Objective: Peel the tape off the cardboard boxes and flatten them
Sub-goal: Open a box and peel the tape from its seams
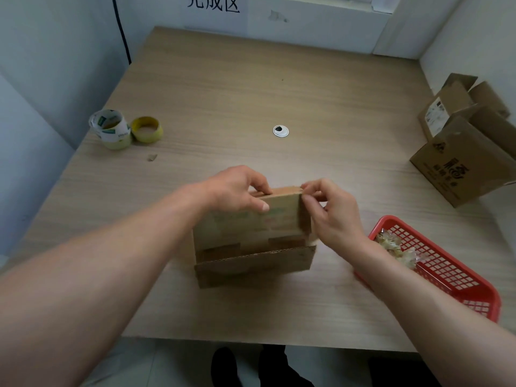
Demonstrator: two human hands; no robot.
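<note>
Well, with the small cardboard box [251, 233] upright at lower centre, the left hand [237, 188] gripping its top edge and the right hand [332, 216] pinching at its top right corner, I'd say pull slow and low along the seam while the left braces.

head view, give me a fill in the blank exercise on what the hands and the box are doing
1. The left hand grips the top edge of the cardboard box, which stands on the ____.
2. The right hand has its fingers pinching the box's upper ____ corner.
3. Crumpled tape lies in the ____ basket.
Missing words: table; right; red.
</note>
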